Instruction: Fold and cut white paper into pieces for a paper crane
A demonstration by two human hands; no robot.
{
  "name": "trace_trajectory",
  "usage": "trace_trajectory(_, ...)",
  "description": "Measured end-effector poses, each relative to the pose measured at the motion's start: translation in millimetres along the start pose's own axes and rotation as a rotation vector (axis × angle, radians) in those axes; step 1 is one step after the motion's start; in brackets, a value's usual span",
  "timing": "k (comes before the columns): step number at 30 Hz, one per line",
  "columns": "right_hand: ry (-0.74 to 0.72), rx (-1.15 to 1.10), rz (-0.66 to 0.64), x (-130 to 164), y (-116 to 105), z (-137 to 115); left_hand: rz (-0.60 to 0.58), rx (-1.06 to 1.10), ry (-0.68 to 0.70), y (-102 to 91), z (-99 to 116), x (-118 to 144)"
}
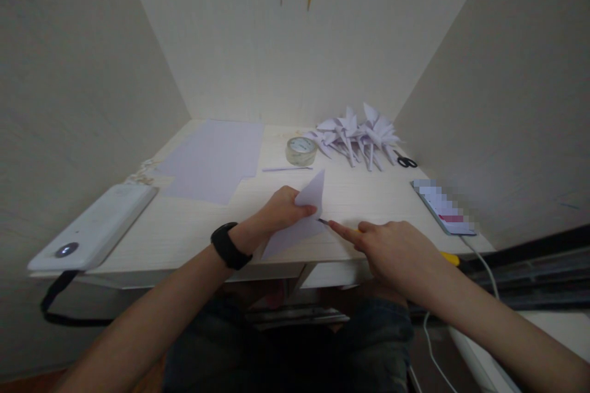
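My left hand (288,209), with a black band on its wrist, pinches a folded sheet of white paper (313,191) above the front of the table. One flap of the sheet stands up; the other lies low toward the table edge. In my right hand (391,249) is a yellow utility knife (449,258), its handle mostly hidden by the palm. The index finger stretches along the knife, and the dark blade tip meets the paper by my left thumb. Beyond my hands, a thin white paper stick (286,169) lies beside a roll of clear tape (301,151).
Several white paper pinwheels (357,132) are heaped at the back right, with black scissors (406,161) beside them. Flat paper sheets (216,156) cover the back left. A white box-shaped device (94,224) stands at the left edge, a phone (443,207) with a cable at the right.
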State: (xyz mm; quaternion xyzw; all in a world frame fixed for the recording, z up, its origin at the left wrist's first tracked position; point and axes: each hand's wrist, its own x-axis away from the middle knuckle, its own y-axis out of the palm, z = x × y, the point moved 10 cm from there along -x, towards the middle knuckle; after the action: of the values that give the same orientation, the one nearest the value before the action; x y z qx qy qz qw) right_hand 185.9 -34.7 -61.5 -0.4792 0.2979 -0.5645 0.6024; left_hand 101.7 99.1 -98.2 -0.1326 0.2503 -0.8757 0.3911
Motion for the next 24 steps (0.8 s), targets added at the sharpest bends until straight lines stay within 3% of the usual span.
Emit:
trace_trajectory(5, 0.037, 0.024, 0.008, 1.2, 0.7, 3.4, -0.034, 0.008, -0.045, -0.2, -4.0, 4.8)
trace_trajectory(10, 0.099, 0.028, -0.003, 3.5, 9.6, 8.4, -0.095, 0.21, -0.058, 2.4, -5.2, 12.2)
trace_trajectory(13, 0.092, 0.048, 0.019, 2.8, 14.2, 10.3, -0.079, 0.12, -0.041, -2.1, -4.8, 13.2)
trace_trajectory(16, 0.069, 0.054, 0.05, 1.3, 14.6, 12.0, 0.158, -0.241, 0.019, -29.3, 3.1, 16.0)
trace_trajectory(18, 0.05, 0.045, 0.061, 0.5, 12.4, 12.2, 0.373, -0.469, 0.137, -48.6, 22.1, 24.0)
trace_trajectory(19, 0.042, 0.042, 0.066, 0.2, 10.6, 12.1, 0.415, -0.547, 0.229, -50.1, 33.7, 27.0)
trace_trajectory(20, 0.035, 0.041, 0.07, -0.2, 8.7, 11.9, 0.387, -0.601, 0.331, -45.1, 44.0, 27.4)
trace_trajectory(21, 0.031, 0.042, 0.071, -0.6, 6.9, 11.8, 0.289, -0.636, 0.431, -34.0, 51.6, 25.3)
trace_trajectory(24, 0.027, 0.057, 0.064, -2.6, 4.0, 12.1, -0.119, -0.675, 0.559, 2.8, 53.4, 12.7)
